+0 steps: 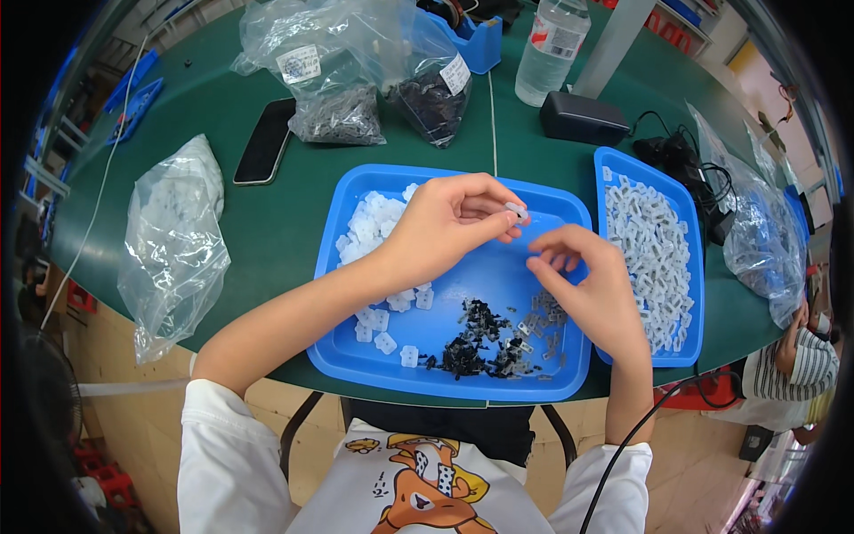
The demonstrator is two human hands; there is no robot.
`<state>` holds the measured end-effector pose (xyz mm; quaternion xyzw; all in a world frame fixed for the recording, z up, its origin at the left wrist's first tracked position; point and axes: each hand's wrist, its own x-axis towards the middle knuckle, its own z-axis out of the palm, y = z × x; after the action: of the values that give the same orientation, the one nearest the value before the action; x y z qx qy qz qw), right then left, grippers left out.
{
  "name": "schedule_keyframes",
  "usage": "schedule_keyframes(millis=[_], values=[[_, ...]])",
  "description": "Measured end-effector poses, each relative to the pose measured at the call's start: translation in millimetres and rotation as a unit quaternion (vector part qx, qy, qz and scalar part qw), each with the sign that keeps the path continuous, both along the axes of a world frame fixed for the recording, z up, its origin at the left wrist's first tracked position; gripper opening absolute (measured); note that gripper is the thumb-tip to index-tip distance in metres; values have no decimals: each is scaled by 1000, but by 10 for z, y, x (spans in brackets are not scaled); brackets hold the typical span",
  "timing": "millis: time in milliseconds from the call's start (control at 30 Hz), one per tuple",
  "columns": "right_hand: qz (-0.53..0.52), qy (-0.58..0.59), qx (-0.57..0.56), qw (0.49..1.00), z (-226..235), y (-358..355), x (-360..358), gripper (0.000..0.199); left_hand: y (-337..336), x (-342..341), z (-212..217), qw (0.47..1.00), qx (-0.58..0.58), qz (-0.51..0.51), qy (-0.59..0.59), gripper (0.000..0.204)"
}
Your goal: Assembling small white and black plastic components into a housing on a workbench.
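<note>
My left hand (449, 218) is above the far part of a blue tray (454, 283), its thumb and fingertips pinching a small whitish plastic piece (516, 212) with a dark spot on it. Just right of that piece hovers my right hand (592, 280), fingers curled, a gap between thumb and forefinger, nothing visible between them. White translucent plastic plates (363, 233) lie along the tray's left side, partly hidden by my left forearm. Small black parts (467, 351) are heaped near the tray's front edge. Small grey parts (544, 313) lie beside them, partly under my right hand.
Right of the tray stands a second blue tray (698, 307) full of pale assembled-looking pieces (649, 254). Behind are bags of grey parts (338, 116) and black parts (429, 105), a phone (264, 142), a water bottle (551, 53) and a black box (583, 117). A plastic bag (178, 240) lies left.
</note>
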<state>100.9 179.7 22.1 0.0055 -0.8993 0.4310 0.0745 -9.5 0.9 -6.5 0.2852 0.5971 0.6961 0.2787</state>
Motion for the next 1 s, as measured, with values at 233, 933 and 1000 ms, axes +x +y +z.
schedule_keyframes(millis=[233,933,1000], values=[[112,-82,86,986,73,189,69,16,-21,12,32,999,3,28,20,10],[33,-22,4,999,64,96,6,12,-20,-32,-21,998,16,36,-43,42],[15,4,-17,1000,48,98,-8,15,-20,-27,-12,998,16,30,-49,42]])
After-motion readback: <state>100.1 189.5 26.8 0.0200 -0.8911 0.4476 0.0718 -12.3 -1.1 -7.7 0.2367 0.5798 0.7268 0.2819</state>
